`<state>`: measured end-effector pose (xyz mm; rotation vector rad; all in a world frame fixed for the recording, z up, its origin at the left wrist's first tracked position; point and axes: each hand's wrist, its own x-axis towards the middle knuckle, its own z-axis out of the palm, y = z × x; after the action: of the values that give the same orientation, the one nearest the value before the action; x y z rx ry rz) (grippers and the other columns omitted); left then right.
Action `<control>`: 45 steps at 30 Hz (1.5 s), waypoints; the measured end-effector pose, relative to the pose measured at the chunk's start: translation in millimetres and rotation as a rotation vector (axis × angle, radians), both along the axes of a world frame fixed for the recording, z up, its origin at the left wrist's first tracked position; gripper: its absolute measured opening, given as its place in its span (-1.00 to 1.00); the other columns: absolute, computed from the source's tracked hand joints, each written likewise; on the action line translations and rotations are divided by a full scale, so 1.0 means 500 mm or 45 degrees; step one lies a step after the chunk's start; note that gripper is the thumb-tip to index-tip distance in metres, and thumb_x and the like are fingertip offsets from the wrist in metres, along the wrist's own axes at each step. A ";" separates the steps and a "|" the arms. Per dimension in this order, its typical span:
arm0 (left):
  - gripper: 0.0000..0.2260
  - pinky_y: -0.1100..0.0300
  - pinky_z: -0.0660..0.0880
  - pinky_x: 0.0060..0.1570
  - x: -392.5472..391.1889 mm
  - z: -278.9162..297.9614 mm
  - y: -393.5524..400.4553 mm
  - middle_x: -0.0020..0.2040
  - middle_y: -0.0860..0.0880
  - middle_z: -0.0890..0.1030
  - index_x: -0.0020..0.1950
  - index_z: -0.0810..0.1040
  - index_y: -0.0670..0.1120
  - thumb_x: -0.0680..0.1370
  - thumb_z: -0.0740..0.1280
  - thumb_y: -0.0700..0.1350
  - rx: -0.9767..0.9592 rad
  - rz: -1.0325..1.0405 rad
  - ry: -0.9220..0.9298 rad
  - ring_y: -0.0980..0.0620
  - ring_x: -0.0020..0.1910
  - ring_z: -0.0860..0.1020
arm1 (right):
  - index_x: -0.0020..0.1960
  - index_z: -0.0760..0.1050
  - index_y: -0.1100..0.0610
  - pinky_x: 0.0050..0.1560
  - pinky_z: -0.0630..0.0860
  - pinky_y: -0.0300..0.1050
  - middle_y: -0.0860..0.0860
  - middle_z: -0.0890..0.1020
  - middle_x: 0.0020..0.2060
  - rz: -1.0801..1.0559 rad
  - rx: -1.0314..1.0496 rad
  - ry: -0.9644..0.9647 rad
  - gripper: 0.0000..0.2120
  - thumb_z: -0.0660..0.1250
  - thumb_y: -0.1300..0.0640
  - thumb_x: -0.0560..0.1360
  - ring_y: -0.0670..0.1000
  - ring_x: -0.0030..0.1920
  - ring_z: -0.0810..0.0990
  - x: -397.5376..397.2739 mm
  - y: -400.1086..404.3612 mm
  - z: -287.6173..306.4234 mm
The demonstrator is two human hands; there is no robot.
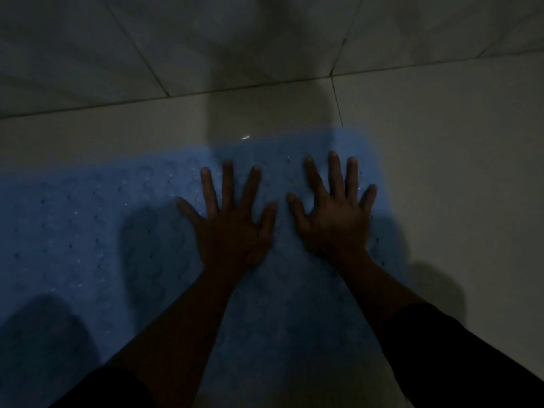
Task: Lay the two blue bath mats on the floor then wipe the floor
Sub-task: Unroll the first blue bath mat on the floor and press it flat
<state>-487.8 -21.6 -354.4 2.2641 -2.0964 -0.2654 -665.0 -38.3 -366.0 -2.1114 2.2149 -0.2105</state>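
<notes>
From the head camera, looking down in dim light, a blue bath mat (88, 245) lay flat on the pale tiled floor (456, 172), running from the left edge of the view across to a rounded end at the right. Its surface was dotted with small holes and raised bumps. Only this one mat was in sight; whether a second lay under or beside it could not be made out in the gloom.

The left hand (232, 231) rested palm down on the mat, its fingers spread wide and gripping nothing. The right hand (335, 219) lay just beside it, nearer the mat's right end, also flat with fingers fanned wide and empty. The thumbs pointed toward each other, close but apart. Both forearms reached in from the bottom of the view, with dark sleeves (459, 348) pushed up. Beyond the mat's far edge the floor met a tiled wall (147, 39), and shadows fell on the mat.
</notes>
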 end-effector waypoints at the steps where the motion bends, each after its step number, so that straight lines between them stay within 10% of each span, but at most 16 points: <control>1: -0.40 -0.53 -0.09 0.36 -0.001 0.001 0.002 0.65 0.03 -0.11 0.60 -0.10 0.28 0.59 -0.09 0.39 -0.016 -0.008 -0.009 -0.16 0.61 -0.16 | 0.57 -0.06 -0.20 0.44 -0.03 0.40 -0.02 0.00 0.59 -0.009 0.036 -0.022 -0.33 -0.03 -0.40 0.54 0.12 0.58 -0.11 0.000 -0.001 0.004; 12: -0.41 -0.48 -0.20 0.39 -0.010 0.016 0.037 0.65 0.01 -0.15 0.61 -0.12 0.24 0.60 -0.09 0.35 0.103 0.028 0.124 -0.14 0.60 -0.23 | 0.54 -0.27 -0.26 0.44 -0.28 0.38 -0.10 -0.24 0.57 -0.003 0.302 -0.132 -0.35 -0.19 -0.42 0.53 0.10 0.55 -0.32 0.003 0.013 0.021; 22: -0.37 -0.41 -0.17 0.44 -0.043 0.008 0.324 0.65 -0.03 -0.09 0.63 -0.08 0.17 0.59 -0.10 0.35 0.047 -0.149 0.030 -0.18 0.61 -0.18 | 0.55 -0.23 -0.26 0.47 -0.24 0.35 -0.12 -0.18 0.58 0.002 0.289 -0.133 -0.39 -0.14 -0.37 0.57 0.05 0.55 -0.31 -0.038 0.319 0.042; 45: -0.44 -0.47 -0.21 0.40 -0.058 0.008 0.324 0.64 0.02 -0.20 0.56 -0.22 0.35 0.59 -0.15 0.40 0.128 -0.140 0.036 -0.19 0.59 -0.28 | 0.57 -0.04 -0.22 0.44 -0.13 0.42 -0.07 -0.09 0.59 -0.007 0.225 -0.145 -0.36 0.01 -0.36 0.55 0.12 0.57 -0.20 -0.058 0.333 0.035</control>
<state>-516.7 140.5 -350.6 2.1856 -2.2454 -0.4138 -693.8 128.2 -348.5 -1.9517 2.0921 -0.1266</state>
